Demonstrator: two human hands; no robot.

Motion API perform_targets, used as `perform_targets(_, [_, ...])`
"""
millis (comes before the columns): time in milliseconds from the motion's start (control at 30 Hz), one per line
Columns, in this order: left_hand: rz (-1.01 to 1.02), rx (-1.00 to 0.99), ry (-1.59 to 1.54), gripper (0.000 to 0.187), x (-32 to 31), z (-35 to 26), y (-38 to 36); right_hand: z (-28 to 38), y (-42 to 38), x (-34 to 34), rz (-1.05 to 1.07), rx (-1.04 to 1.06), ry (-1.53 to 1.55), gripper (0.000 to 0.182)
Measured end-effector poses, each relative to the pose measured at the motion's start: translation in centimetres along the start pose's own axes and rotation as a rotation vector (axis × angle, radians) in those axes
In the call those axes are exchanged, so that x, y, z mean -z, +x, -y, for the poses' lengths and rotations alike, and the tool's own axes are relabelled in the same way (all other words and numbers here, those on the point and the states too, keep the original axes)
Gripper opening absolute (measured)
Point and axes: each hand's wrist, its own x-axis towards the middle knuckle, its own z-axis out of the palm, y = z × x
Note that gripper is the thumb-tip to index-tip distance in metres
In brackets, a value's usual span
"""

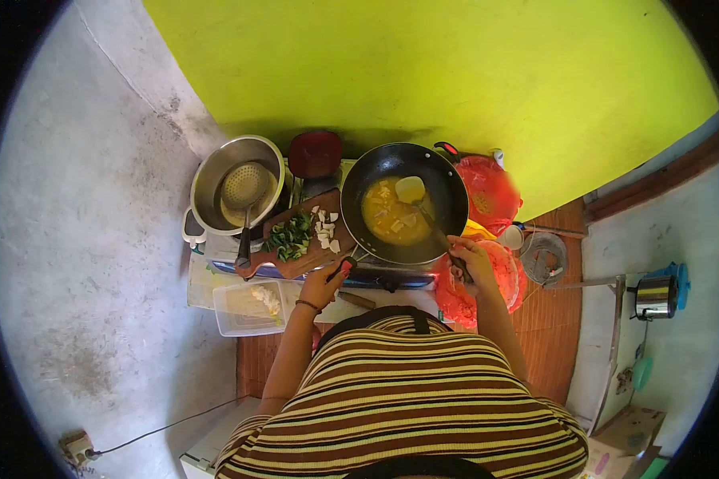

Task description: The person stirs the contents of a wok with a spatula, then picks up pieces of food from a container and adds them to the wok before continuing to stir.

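A black wok point(449, 180) stands on the stove with yellowish broth and pale pieces point(387, 217) in it. My left hand point(319, 288) is closed around the wok's black and red handle point(343, 268) at its near left side. In my right hand point(473, 264) is the dark handle of a spatula point(411, 190), whose pale blade rests in the broth. Left of the wok, a wooden cutting board point(318, 254) carries chopped green leaves point(289, 237) and white chopped pieces point(325, 229).
A steel pot point(202, 188) with a skimmer point(245, 185) across it stands at the left. In front is a clear plastic container point(230, 312) with whitish food. Red plastic bags point(487, 188) and a grey bucket point(544, 259) are at the right. A yellow-green wall point(439, 72) rises behind.
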Motion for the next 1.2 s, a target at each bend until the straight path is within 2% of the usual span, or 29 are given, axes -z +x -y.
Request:
perform_targets(167, [-0.008, 0.019, -0.028, 0.028, 0.0, -0.2, -0.1, 0.2, 1.0, -0.9, 0.059, 0.038, -0.051, 0.031])
perform_targets(467, [-0.006, 0.065, 0.023, 0.033, 0.1, -0.9, -0.2, -0.7, 2.4, -1.4, 0.026, 0.179, -0.226, 0.034])
perform_targets(667, [-0.016, 0.025, 0.008, 0.033, 0.3, -1.4, -0.2, -1.7, 3.0, -0.2, -0.038, 0.143, -0.316, 0.035])
perform_targets(867, [-0.041, -0.027, 0.008, 0.033, 0.2, -0.7, 0.0, -1.2, 2.2, -0.2, -0.009, 0.017, -0.102, 0.034])
perform_targets(1200, [-0.018, 0.022, -0.011, 0.035, 0.0, -0.4, 0.1, -0.8, 2.9, -1.4, 0.049, 0.042, -0.125, 0.033])
